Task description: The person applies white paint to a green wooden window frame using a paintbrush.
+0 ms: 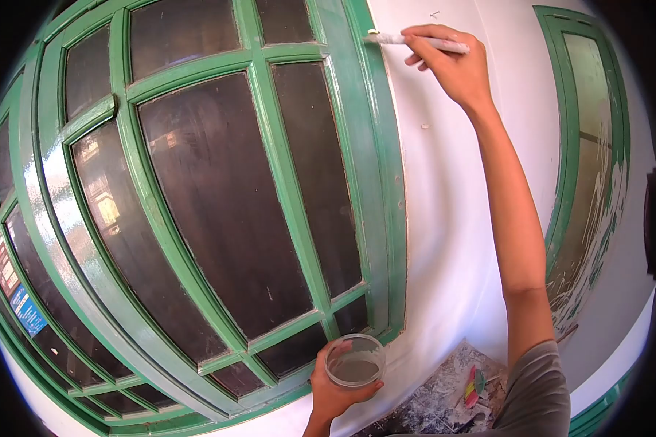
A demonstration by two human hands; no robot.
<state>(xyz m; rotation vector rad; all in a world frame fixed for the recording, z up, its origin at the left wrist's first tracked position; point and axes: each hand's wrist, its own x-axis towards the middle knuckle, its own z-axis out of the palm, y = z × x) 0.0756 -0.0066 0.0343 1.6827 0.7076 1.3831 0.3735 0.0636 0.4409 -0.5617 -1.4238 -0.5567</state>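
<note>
High on the right, my right hand pinches a slim paintbrush with a pale, paint-smeared handle. Its tip touches the outer edge of the green window frame, where the wood meets the white wall. Lower down, my left hand wraps around a clear round plastic cup. Inside the cup is some greyish contents that I cannot make out clearly. The cup is in front of the frame's lower right corner, well below the brush.
A second green-framed window with white smears stands at the right. On the paint-spotted floor lies a colourful wrapper-like item. Blue stickers are on a glass pane at the far left. A small hook sticks out of the wall.
</note>
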